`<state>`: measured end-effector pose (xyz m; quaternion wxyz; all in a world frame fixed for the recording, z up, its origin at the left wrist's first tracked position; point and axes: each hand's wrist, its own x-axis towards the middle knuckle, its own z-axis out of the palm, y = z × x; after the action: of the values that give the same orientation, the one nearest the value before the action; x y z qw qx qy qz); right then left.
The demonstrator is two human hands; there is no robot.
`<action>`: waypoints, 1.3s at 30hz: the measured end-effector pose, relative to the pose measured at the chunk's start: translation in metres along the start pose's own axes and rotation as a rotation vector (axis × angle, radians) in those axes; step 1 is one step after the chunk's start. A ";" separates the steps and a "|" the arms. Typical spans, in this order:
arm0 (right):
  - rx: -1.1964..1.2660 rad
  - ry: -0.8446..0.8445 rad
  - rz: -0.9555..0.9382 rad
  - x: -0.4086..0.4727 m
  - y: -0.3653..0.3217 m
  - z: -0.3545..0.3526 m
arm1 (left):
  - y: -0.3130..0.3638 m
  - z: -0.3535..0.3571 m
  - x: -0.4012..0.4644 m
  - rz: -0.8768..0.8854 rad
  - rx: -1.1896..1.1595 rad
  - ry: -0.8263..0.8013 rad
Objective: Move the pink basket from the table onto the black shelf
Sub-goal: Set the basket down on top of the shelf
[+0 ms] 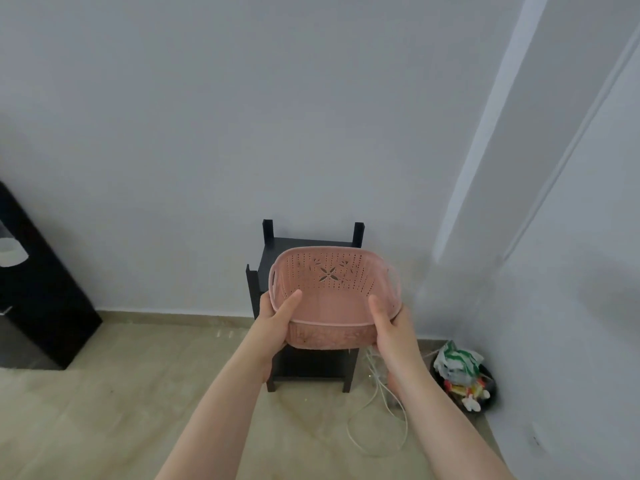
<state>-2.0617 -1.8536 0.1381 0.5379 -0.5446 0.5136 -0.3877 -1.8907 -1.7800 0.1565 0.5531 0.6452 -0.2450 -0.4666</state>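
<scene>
Cabinet [38, 282], dark, stands far left. Left hand [273, 318] and right hand [393, 329] both clasp the pink basket [332, 296] by its near rim — held above the black shelf [301, 362] — bin [464, 375] at right.

Dim, even indoor light, soft overall blur, and wide-angle bending toward the edges.

Black shelf [277, 249] is standing on the tan floor [138, 393] against the wall. White cord [377, 431] and a full bin [464, 379] are sitting on the floor beside it.
</scene>
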 end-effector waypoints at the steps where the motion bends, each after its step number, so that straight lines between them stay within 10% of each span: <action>1: -0.008 -0.005 0.003 0.021 -0.004 0.001 | 0.006 0.006 0.019 -0.007 -0.007 0.013; 39: -0.039 -0.283 0.180 0.438 0.099 0.141 | -0.063 0.055 0.392 -0.097 -0.203 0.498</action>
<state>-1.8633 -2.2444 -0.0335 0.6268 -0.5558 0.4869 -0.2472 -1.7768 -2.1163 -0.0301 0.6350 0.6923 -0.0223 -0.3419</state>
